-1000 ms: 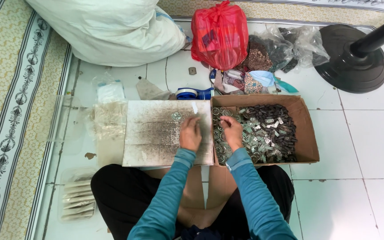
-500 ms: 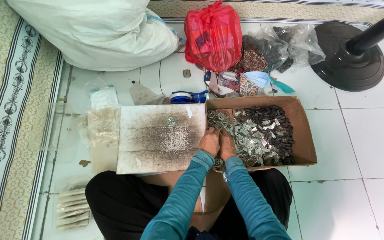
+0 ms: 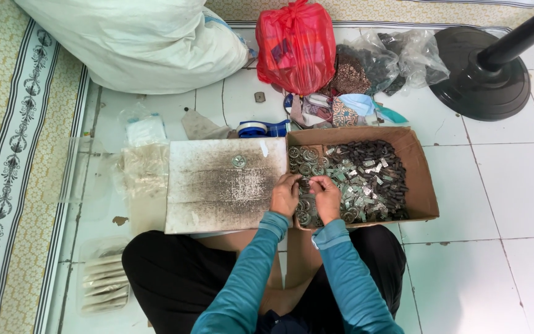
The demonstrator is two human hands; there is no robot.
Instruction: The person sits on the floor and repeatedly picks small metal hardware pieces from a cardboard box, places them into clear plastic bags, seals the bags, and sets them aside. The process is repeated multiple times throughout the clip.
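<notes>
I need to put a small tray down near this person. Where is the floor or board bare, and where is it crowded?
Bare: white tile right of the cardboard box, below the fan base; most of the grey board, bar one round piece. Crowded: the box itself, where both hands meet, and the bags behind it.

I count one cardboard box (image 3: 421,179), metal parts inside too many to number. Left of the box: one soiled board (image 3: 217,192) carrying one round ring (image 3: 238,161). Behind the box: one red bag (image 3: 296,46), one white sack (image 3: 137,43), one tape dispenser (image 3: 261,128). Two hands (image 3: 285,196) (image 3: 327,198) at the box.
</notes>
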